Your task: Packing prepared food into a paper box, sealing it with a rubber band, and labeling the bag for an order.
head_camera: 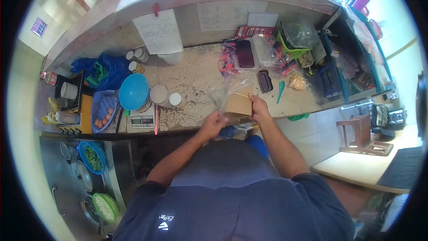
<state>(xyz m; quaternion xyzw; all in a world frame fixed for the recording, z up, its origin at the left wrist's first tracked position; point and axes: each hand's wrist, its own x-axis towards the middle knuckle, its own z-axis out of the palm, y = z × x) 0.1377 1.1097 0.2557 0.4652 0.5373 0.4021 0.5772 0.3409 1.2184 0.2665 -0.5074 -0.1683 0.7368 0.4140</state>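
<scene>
My right hand [260,107] grips the right edge of a flat brown paper or card piece [239,104] at the counter's front edge. A thin pale yellow strip runs across its upper part; whether it is a band or a fold I cannot tell. Transparent plastic film [219,93], perhaps a bag, spreads over the piece's upper left. My left hand [214,124] has its fingers curled on the film's lower end, left of the brown piece. Just beyond my right hand lie a dark oblong case [265,81], a teal plastic spoon [281,91] and a small bag of yellowish contents [297,82].
A smartphone [245,54] lies on plastic packaging farther back. Leftward stand a blue bowl [134,91] on a kitchen scale [142,120], lidded jars [159,94] and a purple basket [100,105] with eggs. Pots and a bowl of greens [93,158] occupy the steel surface. A rack [347,60] bounds the right.
</scene>
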